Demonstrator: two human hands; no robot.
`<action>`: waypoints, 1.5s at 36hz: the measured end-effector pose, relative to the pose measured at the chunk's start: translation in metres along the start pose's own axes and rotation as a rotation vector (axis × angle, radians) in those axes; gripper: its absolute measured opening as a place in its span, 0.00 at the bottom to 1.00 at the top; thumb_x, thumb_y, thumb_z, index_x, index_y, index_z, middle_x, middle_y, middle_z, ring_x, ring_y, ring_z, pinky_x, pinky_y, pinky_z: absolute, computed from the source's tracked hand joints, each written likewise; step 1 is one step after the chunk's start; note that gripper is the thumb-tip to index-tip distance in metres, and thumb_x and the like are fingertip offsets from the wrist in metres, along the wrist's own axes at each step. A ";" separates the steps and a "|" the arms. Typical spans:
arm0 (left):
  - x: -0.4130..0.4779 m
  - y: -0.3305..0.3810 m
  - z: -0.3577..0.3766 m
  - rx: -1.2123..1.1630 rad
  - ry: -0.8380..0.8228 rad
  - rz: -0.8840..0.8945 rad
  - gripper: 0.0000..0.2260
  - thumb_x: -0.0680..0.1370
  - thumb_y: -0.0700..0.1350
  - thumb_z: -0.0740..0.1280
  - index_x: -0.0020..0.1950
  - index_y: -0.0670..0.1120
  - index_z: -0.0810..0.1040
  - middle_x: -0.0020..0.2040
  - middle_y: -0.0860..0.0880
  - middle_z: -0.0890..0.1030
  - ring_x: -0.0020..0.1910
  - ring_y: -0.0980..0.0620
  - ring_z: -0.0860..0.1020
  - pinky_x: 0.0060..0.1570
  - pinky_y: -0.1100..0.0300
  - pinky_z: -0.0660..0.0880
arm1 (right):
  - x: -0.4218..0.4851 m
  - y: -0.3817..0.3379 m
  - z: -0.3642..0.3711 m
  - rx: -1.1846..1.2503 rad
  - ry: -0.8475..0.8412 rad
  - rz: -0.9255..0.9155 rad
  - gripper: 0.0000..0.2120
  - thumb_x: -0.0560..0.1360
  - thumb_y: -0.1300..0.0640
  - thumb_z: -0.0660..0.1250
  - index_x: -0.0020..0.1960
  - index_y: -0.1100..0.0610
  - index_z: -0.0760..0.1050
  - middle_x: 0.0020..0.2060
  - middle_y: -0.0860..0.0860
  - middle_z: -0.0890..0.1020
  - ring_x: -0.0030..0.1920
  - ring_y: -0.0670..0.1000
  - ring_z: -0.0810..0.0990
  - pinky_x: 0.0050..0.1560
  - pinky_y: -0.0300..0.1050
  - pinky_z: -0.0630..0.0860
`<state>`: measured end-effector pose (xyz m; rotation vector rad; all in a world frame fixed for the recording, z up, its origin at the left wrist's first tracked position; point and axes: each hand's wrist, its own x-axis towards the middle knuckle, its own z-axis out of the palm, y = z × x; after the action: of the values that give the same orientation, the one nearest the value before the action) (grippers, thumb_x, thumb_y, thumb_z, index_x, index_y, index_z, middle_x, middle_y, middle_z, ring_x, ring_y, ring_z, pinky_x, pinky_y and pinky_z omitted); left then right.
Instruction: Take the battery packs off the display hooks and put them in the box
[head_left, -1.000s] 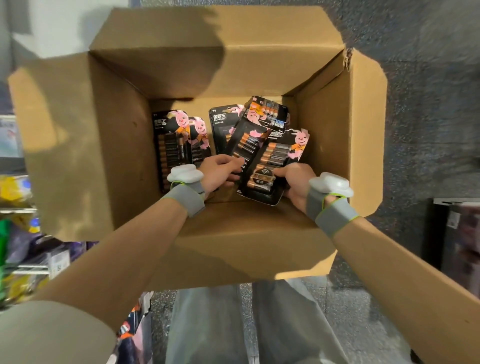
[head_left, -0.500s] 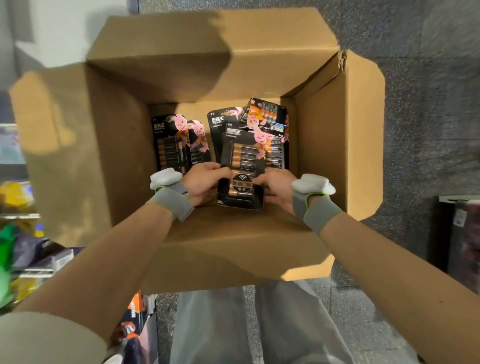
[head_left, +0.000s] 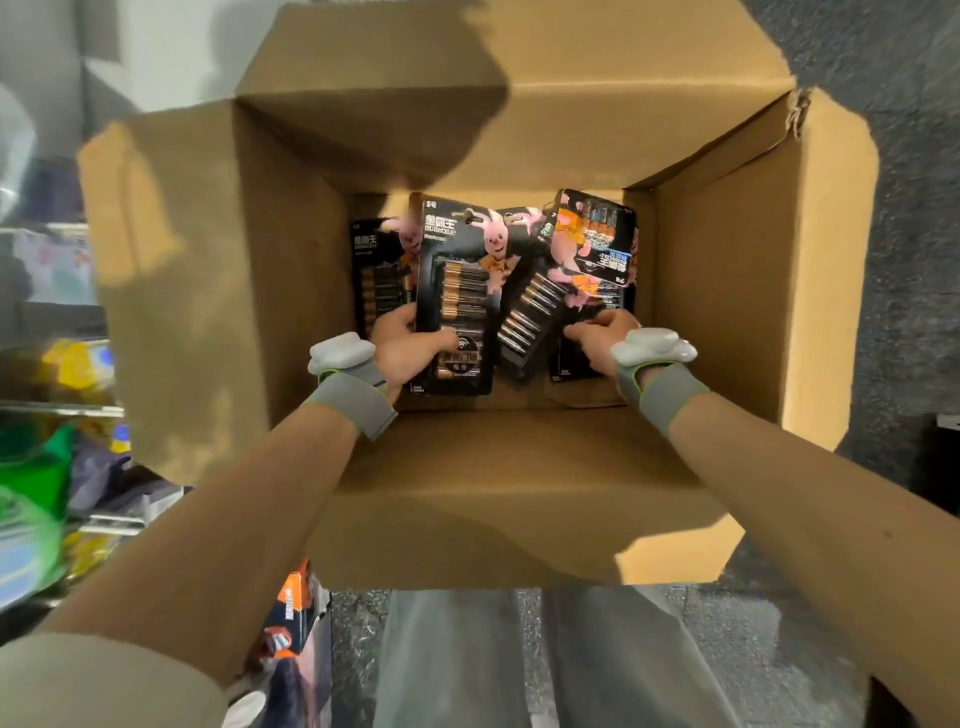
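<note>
Left hand (head_left: 402, 345) grips an upright battery pack (head_left: 457, 301) inside the box (head_left: 717, 291), left side. Right hand (head_left: 597, 338) grasps a tilted pack (head_left: 527, 317), box centre.

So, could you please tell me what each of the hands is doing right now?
Left hand: holding the big battery pack.
Right hand: gripping the tilted battery pack.

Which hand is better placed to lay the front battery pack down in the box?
The left. The left hand grips the front battery pack at its lower left edge, thumb across its face, inside the box. The right hand is occupied at the tilted pack beside it.
</note>
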<state>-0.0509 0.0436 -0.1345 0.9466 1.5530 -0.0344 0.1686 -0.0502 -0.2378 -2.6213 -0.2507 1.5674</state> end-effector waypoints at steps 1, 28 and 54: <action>0.002 -0.001 -0.002 0.036 0.006 0.008 0.20 0.74 0.35 0.71 0.65 0.44 0.77 0.53 0.49 0.79 0.53 0.52 0.76 0.52 0.60 0.72 | -0.003 -0.005 0.001 -0.008 0.008 -0.010 0.40 0.49 0.31 0.68 0.57 0.49 0.72 0.54 0.52 0.80 0.51 0.55 0.78 0.61 0.54 0.75; 0.033 -0.010 0.018 0.080 0.001 -0.002 0.21 0.76 0.35 0.68 0.69 0.43 0.73 0.65 0.45 0.77 0.66 0.46 0.73 0.62 0.57 0.67 | -0.044 -0.024 -0.016 -0.288 0.134 0.008 0.45 0.71 0.34 0.66 0.75 0.61 0.53 0.72 0.56 0.63 0.72 0.56 0.61 0.67 0.48 0.62; 0.032 0.000 0.037 0.194 -0.018 0.183 0.19 0.73 0.45 0.75 0.63 0.44 0.79 0.60 0.47 0.81 0.54 0.55 0.76 0.53 0.64 0.70 | -0.058 -0.016 -0.038 -0.168 0.066 -0.012 0.39 0.73 0.37 0.66 0.73 0.60 0.60 0.69 0.55 0.71 0.67 0.59 0.71 0.68 0.51 0.65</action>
<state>-0.0183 0.0413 -0.1701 1.2354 1.4593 -0.0645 0.1732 -0.0443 -0.1671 -2.7848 -0.4095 1.5146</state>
